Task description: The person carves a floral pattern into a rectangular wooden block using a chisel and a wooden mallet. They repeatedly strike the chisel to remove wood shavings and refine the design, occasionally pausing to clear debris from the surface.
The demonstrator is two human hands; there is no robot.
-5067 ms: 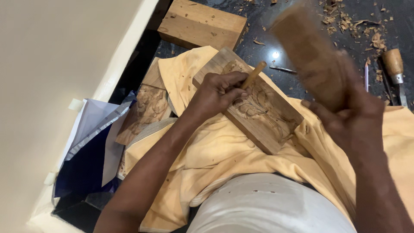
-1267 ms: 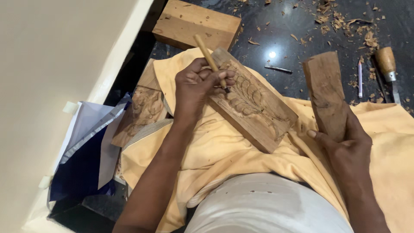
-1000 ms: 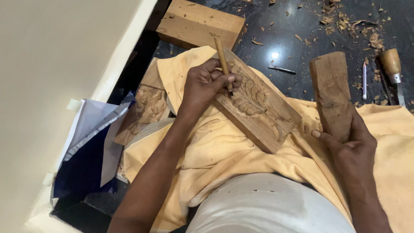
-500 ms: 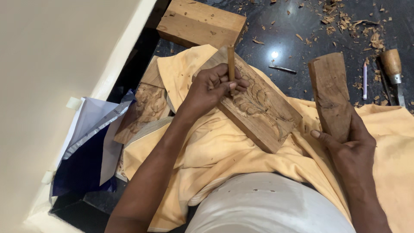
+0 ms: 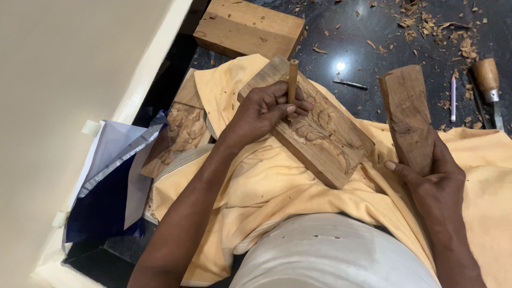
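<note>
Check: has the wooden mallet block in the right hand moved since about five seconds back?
Yes. The wooden mallet block was raised over the carved panel; it now sits lower, right of it.

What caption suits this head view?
Left hand sets a chisel on a carved wooden panel; right hand grips a wooden mallet block.

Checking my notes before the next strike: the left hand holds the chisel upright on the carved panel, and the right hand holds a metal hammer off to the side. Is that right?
Not quite. In the head view the right hand holds a rough wooden block as a mallet, not a metal hammer. The rest stands: the left hand holds the chisel upright on the carved panel.
</note>
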